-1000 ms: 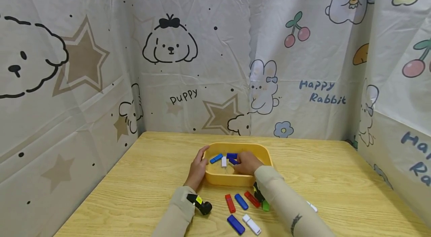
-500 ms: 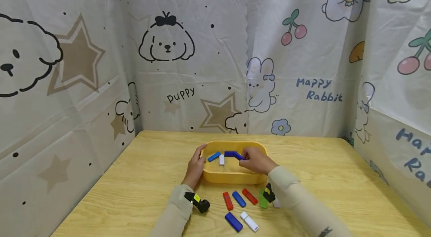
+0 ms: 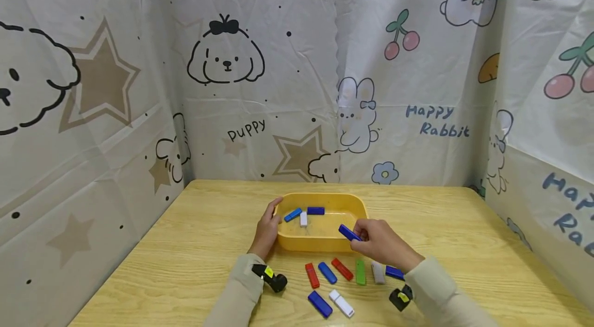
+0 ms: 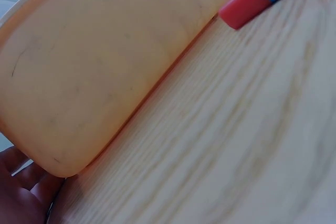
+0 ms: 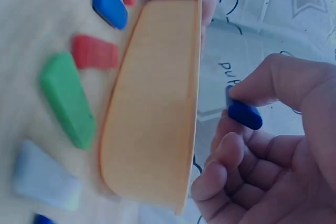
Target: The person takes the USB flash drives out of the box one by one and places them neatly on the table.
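My right hand (image 3: 382, 242) pinches a dark blue USB stick (image 3: 349, 232) between thumb and fingers, above the near right corner of a yellow plastic tub (image 3: 320, 244). In the right wrist view the held stick's end pokes out past the thumb, while the other fingers curl loosely. My left hand (image 3: 265, 234) grips the tub's left end, its fingers along the rim. Inside the tub lie a lighter blue stick (image 3: 293, 214), a white stick (image 3: 303, 219) and another dark blue stick (image 3: 316, 210).
In front of the tub stands a row of sticks: red (image 3: 312, 275), blue (image 3: 327, 273), another red (image 3: 342, 269), green (image 3: 360, 272), greyish white (image 3: 378, 272) and dark blue (image 3: 395, 273). Nearer lie a dark blue stick (image 3: 319, 304) and a white one (image 3: 341, 303). A printed curtain (image 3: 260, 151) borders the wooden table.
My right hand has lifted a dark blue USB stick from inside the tub and moved it right and toward me. My left hand keeps its grip on the tub.
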Tool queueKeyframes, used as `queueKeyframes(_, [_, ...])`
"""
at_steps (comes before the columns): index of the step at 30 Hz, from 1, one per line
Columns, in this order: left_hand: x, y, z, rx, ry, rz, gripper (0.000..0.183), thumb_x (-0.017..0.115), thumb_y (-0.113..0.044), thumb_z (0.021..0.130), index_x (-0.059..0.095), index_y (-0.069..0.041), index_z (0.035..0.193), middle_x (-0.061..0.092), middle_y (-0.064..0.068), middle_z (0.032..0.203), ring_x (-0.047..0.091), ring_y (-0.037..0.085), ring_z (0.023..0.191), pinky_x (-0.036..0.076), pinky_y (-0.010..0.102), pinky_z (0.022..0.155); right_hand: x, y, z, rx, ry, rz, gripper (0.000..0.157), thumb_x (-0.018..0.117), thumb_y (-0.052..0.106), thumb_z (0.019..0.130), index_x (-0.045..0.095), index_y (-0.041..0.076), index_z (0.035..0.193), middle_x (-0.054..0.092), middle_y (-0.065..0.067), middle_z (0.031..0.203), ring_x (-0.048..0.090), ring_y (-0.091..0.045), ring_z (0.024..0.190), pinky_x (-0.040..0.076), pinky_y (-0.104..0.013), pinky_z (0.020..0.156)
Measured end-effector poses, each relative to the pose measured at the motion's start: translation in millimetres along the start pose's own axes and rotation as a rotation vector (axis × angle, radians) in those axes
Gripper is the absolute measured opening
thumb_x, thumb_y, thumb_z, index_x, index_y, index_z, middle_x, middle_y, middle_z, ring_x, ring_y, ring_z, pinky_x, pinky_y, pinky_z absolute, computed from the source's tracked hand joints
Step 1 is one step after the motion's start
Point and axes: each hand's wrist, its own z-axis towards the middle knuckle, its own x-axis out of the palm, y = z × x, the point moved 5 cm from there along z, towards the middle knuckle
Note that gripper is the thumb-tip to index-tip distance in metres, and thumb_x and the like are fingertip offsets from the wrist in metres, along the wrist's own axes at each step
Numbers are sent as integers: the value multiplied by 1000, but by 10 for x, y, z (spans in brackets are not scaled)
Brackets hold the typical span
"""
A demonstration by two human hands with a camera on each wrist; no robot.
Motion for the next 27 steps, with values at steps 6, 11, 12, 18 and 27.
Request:
queueKeyframes(6, [-3, -13, -1, -6, 1, 1, 54, 40, -6, 91, 44, -17, 144, 35, 9, 153, 24, 30, 143, 19, 52, 113, 85, -23, -278, -16, 60, 59, 7, 66, 13, 80, 59, 11, 80, 55, 5, 66, 48, -8, 55, 40, -23, 48])
queueKeyframes(11, [2, -25, -2, -13, -4, -4, 53, 40, -7, 91, 44, -18, 144, 35, 9, 153, 24, 30, 143, 19, 52, 113, 174, -44, -437, -50, 93, 55, 7, 66, 14, 78, 59, 14, 78, 53, 8, 65, 45, -3, 55, 37, -20, 48])
queueKeyframes(12, [5, -23, -2, -14, -4, -3, 53, 40, -7, 91, 44, -18, 144, 35, 9, 153, 24, 30, 143, 19, 52, 113, 191, -53, -464, -54, 93, 49, 8, 67, 14, 77, 59, 15, 77, 52, 9, 64, 44, -2, 54, 36, -20, 48])
queueKeyframes(18, [8, -17, -3, -10, -6, 6, 53, 40, -6, 91, 45, -18, 143, 36, 8, 152, 25, 30, 143, 20, 52, 113, 290, -117, -582, -19, 145, 88, 9, 67, 16, 78, 59, 17, 75, 50, 10, 61, 41, -2, 50, 31, -19, 44])
queueKeyframes(27, [8, -20, 11, -39, -1, -18, 54, 40, -8, 91, 44, -20, 143, 34, 8, 154, 23, 30, 143, 19, 52, 113, 389, -120, -639, -6, 212, 80, 9, 69, 16, 77, 60, 16, 75, 51, 10, 62, 42, -3, 52, 33, -19, 47])
